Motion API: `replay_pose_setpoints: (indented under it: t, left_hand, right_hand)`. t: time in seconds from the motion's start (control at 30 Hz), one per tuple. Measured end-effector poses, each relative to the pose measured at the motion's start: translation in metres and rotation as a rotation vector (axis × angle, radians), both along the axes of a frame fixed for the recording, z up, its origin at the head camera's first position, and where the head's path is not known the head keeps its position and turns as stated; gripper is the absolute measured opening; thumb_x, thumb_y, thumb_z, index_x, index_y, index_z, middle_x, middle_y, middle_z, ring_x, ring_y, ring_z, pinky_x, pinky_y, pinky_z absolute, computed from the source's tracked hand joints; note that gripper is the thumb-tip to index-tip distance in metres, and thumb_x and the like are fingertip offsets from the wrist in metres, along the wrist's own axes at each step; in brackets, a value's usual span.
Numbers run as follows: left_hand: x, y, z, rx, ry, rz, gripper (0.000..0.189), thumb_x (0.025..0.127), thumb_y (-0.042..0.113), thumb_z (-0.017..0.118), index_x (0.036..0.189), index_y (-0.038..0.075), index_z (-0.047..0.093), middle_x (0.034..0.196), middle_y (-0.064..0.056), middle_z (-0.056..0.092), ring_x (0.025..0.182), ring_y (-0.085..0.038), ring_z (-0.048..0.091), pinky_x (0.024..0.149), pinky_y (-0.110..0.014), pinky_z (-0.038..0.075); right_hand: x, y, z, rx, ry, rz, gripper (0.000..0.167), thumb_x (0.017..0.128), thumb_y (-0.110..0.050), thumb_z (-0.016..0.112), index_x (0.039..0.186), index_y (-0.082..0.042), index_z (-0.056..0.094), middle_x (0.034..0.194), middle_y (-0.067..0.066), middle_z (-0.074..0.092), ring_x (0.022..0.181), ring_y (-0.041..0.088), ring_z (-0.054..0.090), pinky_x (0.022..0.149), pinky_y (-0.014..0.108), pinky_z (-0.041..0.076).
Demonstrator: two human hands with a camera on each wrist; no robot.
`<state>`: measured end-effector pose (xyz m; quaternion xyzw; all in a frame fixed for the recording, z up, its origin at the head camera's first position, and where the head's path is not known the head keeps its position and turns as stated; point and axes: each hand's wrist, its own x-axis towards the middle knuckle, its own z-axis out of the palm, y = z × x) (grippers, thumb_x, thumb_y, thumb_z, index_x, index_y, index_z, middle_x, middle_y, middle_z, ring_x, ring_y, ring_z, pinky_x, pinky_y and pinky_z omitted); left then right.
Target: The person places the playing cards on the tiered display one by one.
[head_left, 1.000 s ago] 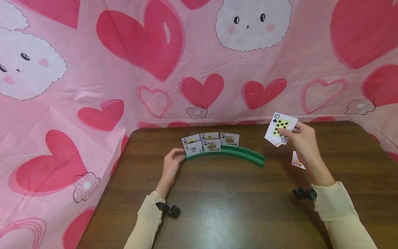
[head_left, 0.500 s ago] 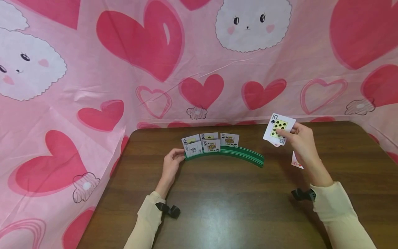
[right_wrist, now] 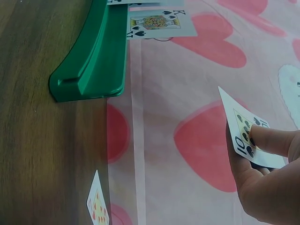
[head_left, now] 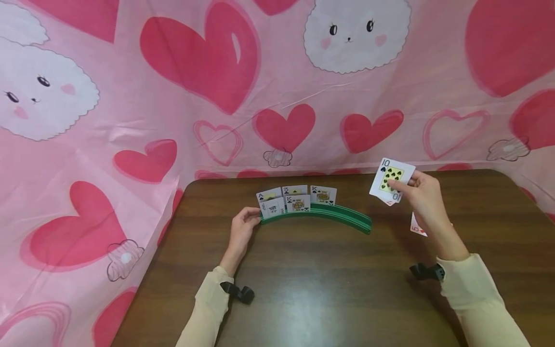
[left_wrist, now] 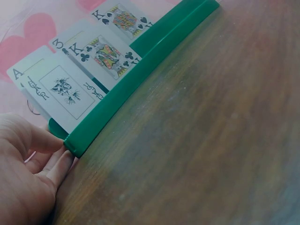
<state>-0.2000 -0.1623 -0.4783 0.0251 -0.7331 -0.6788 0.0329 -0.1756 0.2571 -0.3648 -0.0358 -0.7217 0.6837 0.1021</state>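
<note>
At the left end of a curved green card holder, my left hand grips the tip between thumb and fingers. Two rows of playing cards stand in it: a joker and king of clubs in front, an ace, a three and a king of spades behind. The holder's right part bears no cards. My right hand holds a ten of spades up above the table, right of the holder, with the thumb across its face.
A red-suited card lies on the table, mostly hidden below the raised ten in the head view. Another red card is partly covered by my right hand. A pink heart-patterned cloth hangs behind the table.
The right hand and the ten of spades have drifted slightly left over the table. The left hand stays on the holder. The whole head view has shifted a little.
</note>
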Motion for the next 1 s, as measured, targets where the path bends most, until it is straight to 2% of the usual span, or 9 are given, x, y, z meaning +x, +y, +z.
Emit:
replay_pose_setpoints:
  t: [0.1,0.2,0.3,0.43,0.53,0.77,1.0]
  left_hand:
    - [0.002,0.000,0.005,-0.008,-0.004,0.006,0.022,0.100,-0.008,0.055,0.119,-0.009,0.065,0.127,-0.023,0.066,0.117,-0.029,0.063,0.094,-0.029,0.049]
    - [0.009,0.002,0.017,-0.013,-0.002,0.001,0.022,0.100,-0.009,0.055,0.119,-0.010,0.065,0.126,-0.023,0.066,0.117,-0.030,0.063,0.093,-0.029,0.049]
    - [0.017,0.005,0.029,-0.011,0.009,-0.006,0.021,0.099,-0.009,0.055,0.118,-0.011,0.065,0.126,-0.024,0.066,0.116,-0.030,0.064,0.092,-0.027,0.049]
    - [0.021,0.006,0.033,-0.004,0.018,-0.012,0.021,0.099,-0.009,0.055,0.118,-0.011,0.065,0.126,-0.025,0.066,0.115,-0.031,0.064,0.092,-0.027,0.049]
    - [0.021,0.007,0.033,-0.006,0.017,-0.013,0.021,0.099,-0.008,0.056,0.118,-0.011,0.065,0.126,-0.025,0.066,0.115,-0.031,0.064,0.094,-0.029,0.049]
    - [0.020,0.007,0.033,-0.011,0.014,-0.007,0.021,0.100,-0.008,0.055,0.119,-0.010,0.065,0.126,-0.024,0.066,0.114,-0.030,0.064,0.096,-0.032,0.049]
    - [0.020,0.007,0.032,-0.007,0.013,-0.007,0.021,0.099,-0.008,0.056,0.118,-0.010,0.065,0.126,-0.024,0.066,0.113,-0.028,0.064,0.093,-0.028,0.049]
  right_hand:
    - [0.000,-0.002,0.000,-0.058,0.020,0.015,0.017,0.095,-0.006,0.073,0.109,-0.012,0.064,0.084,-0.019,0.073,0.075,-0.001,0.070,0.068,0.015,0.055]
    - [-0.001,-0.005,0.001,-0.118,0.048,0.029,0.017,0.094,-0.004,0.073,0.100,-0.019,0.068,0.084,-0.015,0.075,0.075,0.001,0.071,0.068,0.017,0.055]
    - [-0.003,-0.009,0.002,-0.129,0.057,0.041,0.016,0.094,-0.005,0.073,0.098,-0.020,0.069,0.085,-0.014,0.075,0.075,0.002,0.071,0.067,0.017,0.056]
    - [-0.006,-0.013,0.003,-0.102,0.044,0.034,0.011,0.095,-0.008,0.072,0.102,-0.015,0.067,0.084,-0.015,0.074,0.074,0.002,0.071,0.066,0.017,0.055]
    - [-0.008,-0.016,0.004,-0.056,0.031,0.019,0.014,0.096,-0.012,0.073,0.108,-0.011,0.066,0.084,-0.017,0.073,0.074,0.001,0.070,0.067,0.017,0.055]
    - [-0.012,-0.023,0.006,0.003,0.018,0.018,0.045,0.096,-0.016,0.073,0.130,0.010,0.060,0.088,-0.018,0.072,0.076,0.002,0.070,0.069,0.019,0.056]
    - [-0.013,-0.035,0.008,0.092,0.001,0.052,0.058,0.097,-0.021,0.073,0.138,0.016,0.054,0.091,-0.020,0.071,0.081,0.001,0.069,0.075,0.016,0.054]
